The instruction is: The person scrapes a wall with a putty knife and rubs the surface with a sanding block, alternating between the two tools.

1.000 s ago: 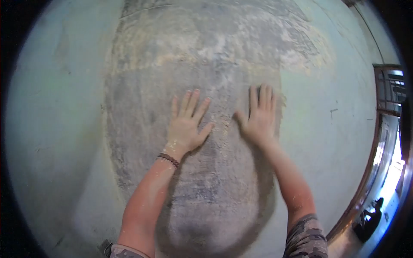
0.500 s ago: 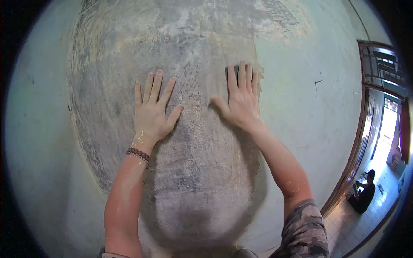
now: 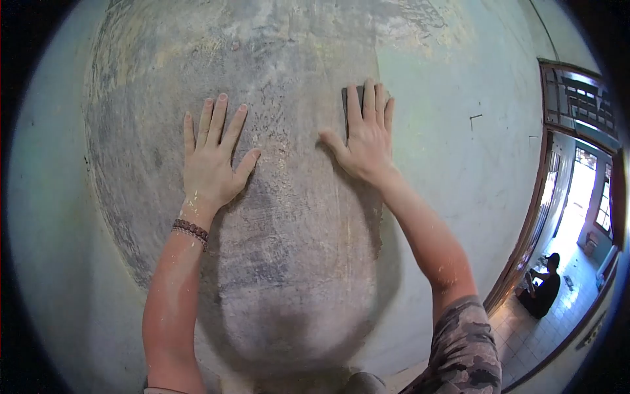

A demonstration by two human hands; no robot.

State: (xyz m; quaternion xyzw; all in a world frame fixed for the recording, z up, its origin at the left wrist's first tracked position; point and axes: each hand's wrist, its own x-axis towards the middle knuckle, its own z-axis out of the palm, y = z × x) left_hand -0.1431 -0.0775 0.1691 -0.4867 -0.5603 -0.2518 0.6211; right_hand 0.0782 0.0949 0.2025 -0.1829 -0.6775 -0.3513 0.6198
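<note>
My left hand [image 3: 215, 161] lies flat on the rough grey patch of the wall [image 3: 289, 217], fingers spread, with nothing in it. A braided bracelet [image 3: 190, 229] circles that wrist. To the right, my right hand [image 3: 367, 141] presses a thin dark sheet or pad [image 3: 345, 105] flat against the wall near the patch's right edge. Only the pad's upper and left edges show past the fingers, which are stretched out with the thumb apart. Pale specks dot both forearms.
Pale green painted wall [image 3: 446, 177] surrounds the patch, with a small bent mark or nail [image 3: 475, 118] at right. Beyond a wooden door frame [image 3: 535, 203], a person [image 3: 543, 289] in dark clothes and a cap sits on the tiled floor [image 3: 525, 341].
The view has shifted slightly, so the wall patch and doorway appear further left. My right hand and the pad have moved slightly up and right along the wall; my left hand stays flat on the patch.
</note>
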